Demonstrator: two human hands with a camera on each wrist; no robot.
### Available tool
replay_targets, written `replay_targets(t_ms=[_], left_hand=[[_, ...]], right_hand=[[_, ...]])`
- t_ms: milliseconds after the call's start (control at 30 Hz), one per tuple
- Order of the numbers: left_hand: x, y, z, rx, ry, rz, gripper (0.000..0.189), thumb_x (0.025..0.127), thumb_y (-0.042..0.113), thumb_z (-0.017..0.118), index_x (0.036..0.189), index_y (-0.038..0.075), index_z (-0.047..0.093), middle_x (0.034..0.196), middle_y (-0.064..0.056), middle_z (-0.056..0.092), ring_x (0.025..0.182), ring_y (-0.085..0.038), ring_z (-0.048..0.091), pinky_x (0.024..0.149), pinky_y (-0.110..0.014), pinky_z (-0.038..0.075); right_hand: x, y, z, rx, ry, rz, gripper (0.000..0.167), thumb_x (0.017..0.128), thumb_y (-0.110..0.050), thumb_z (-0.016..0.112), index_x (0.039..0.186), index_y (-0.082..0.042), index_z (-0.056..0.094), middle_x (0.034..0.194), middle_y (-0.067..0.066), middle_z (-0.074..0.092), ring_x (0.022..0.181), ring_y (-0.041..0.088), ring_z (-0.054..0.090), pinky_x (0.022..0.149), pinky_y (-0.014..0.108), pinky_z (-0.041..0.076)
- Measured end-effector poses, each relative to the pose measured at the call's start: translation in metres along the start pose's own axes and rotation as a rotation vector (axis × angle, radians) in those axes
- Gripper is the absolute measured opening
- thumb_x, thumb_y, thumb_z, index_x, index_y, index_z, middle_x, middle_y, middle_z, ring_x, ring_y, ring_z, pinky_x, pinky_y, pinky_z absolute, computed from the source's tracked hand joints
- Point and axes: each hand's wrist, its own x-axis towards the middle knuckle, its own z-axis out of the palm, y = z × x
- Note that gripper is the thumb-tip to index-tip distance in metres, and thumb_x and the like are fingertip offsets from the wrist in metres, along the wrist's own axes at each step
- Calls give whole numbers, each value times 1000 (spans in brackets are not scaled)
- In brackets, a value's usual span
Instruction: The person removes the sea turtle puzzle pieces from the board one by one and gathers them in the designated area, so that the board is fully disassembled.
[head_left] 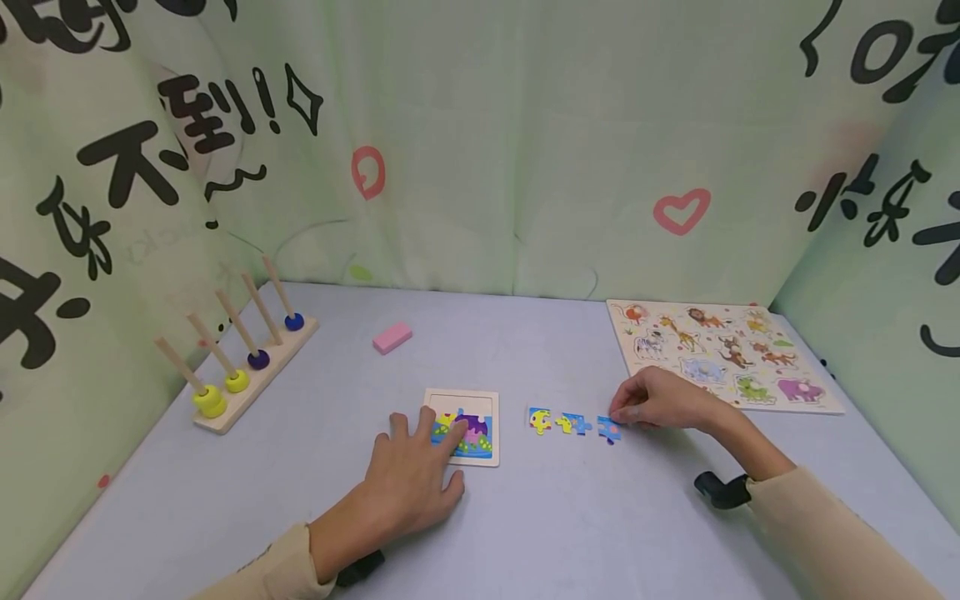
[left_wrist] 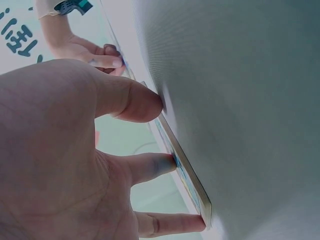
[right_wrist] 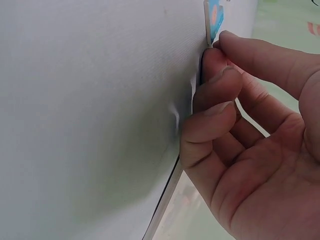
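A small wooden puzzle tray [head_left: 496,433] lies in the middle of the table, partly filled with a purple, yellow and blue picture. My left hand [head_left: 411,475] rests on its left side with spread fingers; in the left wrist view the fingertips touch the tray edge [left_wrist: 192,175]. To the right of the tray lie loose jigsaw pieces: a yellow-blue piece [head_left: 539,420] and a second yellow-blue cluster [head_left: 573,423]. My right hand [head_left: 667,402] pinches the edge of a blue puzzle piece [head_left: 609,429] at the row's right end. The right wrist view shows this blue piece [right_wrist: 215,19] at thumb and index finger.
A large animal puzzle board [head_left: 720,346] lies at the back right, just beyond my right hand. At the left stands a wooden peg stand [head_left: 258,379] with yellow and dark blue beads. A pink block [head_left: 392,337] sits behind the tray. Printed curtains surround the table.
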Motion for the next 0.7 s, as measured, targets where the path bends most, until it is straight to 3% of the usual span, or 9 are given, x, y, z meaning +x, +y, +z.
replay_targets(t_ms=[233,433,700], left_hand=[[-1,-1,0,0,0,-3,63,95,52,63,153,30,57,141,-19,55,122,-47,55,84,-54,59],[0,-2,2,-22,7,1,63,95,51,63,153,30,57,140,-19,54,123,-47,54,88,-56,57],[0,-3,2,-107,-54,-7,63,97,50,61,156,31,53,148,-22,49,131,-51,48,109,-75,39]], right_hand=[[3,-7,1,-36,37,-19,10,98,-18,75,100,-9,79,86,-2,71,78,15,55,66,25,44],[14,-25,7,-75,73,-46,9,97,-19,75,99,-12,80,89,-1,73,83,16,56,70,27,45],[36,-54,22,-31,76,-113,9,98,-16,74,98,-9,80,89,1,73,83,17,57,71,26,49]])
